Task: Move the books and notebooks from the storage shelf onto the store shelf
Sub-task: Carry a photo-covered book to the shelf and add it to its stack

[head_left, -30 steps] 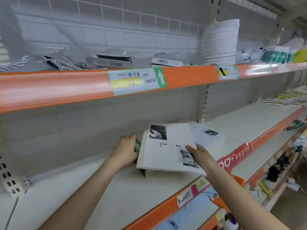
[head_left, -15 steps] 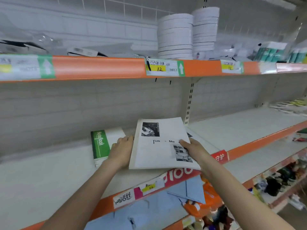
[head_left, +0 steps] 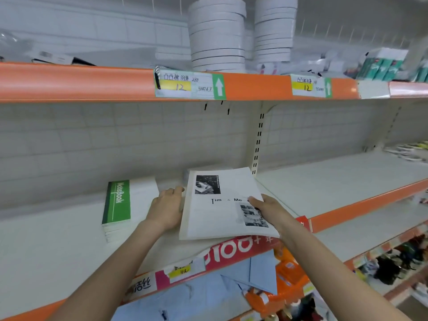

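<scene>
Forearms reach up from below toward the cream store shelf (head_left: 324,181). The right hand (head_left: 269,210) pinches the white "Tim & Me" book (head_left: 220,212) at its near right corner, thumb on the cover, the other fingers hidden beneath. The book lies flat near the shelf's orange front edge. The left hand (head_left: 166,208) rests against the book's left edge, fingers together and lightly curled. Just left of it sits a stack of green-spined notebooks (head_left: 118,202). Higher up, on the upper shelf (head_left: 76,82), stand two stacks of white round boxes (head_left: 217,33) behind handwritten price labels (head_left: 187,85).
</scene>
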Demonstrator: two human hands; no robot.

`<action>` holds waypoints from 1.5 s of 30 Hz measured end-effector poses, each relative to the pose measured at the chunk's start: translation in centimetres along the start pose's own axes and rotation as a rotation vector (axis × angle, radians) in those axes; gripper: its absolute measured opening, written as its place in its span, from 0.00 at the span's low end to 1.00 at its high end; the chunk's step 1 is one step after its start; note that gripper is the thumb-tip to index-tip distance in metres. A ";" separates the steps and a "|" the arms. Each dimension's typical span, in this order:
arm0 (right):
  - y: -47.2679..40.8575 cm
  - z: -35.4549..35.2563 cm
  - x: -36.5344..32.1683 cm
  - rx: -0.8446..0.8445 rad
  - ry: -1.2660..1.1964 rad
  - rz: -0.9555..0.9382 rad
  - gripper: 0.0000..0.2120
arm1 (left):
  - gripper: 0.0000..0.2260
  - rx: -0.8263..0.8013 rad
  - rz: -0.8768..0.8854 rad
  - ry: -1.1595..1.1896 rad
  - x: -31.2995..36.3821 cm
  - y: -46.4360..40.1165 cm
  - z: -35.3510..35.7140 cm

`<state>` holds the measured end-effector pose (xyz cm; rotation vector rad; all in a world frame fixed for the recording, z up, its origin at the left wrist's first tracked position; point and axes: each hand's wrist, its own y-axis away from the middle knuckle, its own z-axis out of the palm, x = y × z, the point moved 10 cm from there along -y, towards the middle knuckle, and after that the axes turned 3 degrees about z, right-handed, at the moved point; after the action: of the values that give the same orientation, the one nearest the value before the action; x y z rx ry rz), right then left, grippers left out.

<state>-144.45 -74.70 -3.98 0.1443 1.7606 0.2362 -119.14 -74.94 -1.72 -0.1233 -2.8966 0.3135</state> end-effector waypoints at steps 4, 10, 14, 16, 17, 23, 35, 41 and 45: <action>-2.7 -0.5 -1.3 -0.034 0.080 -0.012 0.11 | 0.24 0.024 -0.035 0.012 -0.4 -1.7 0.1; -6.8 -0.2 -3.0 -0.079 0.160 -0.038 0.14 | 0.22 0.025 -0.079 0.000 -1.3 -3.8 0.2; -8.9 -0.1 -2.9 -0.105 0.149 -0.026 0.15 | 0.22 0.030 -0.094 -0.034 -1.6 -4.9 0.1; -9.6 -0.1 -2.9 -0.130 0.161 -0.024 0.13 | 0.22 0.016 -0.111 -0.036 -1.5 -5.1 0.4; -10.0 -0.1 -2.9 -0.141 0.171 -0.024 0.13 | 0.22 0.008 -0.121 -0.040 -1.3 -5.2 0.5; -12.5 -1.0 -3.0 -0.199 0.260 -0.012 0.21 | 0.21 0.021 -0.209 -0.058 -0.4 -5.4 0.8; -15.9 -0.7 -3.3 -0.291 0.312 -0.001 0.28 | 0.21 0.026 -0.393 -0.044 0.4 -3.9 3.3; -17.1 0.1 -3.1 -0.315 0.266 0.013 0.33 | 0.22 0.057 -0.428 -0.019 0.4 -3.9 3.0; -17.7 0.2 -3.4 -0.312 0.293 -0.058 0.31 | 0.21 0.076 -0.441 -0.020 0.7 -3.5 3.1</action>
<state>-142.96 -92.63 -5.00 -0.1745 1.9885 0.5062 -120.76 -78.85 -3.71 0.5250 -2.8229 0.3412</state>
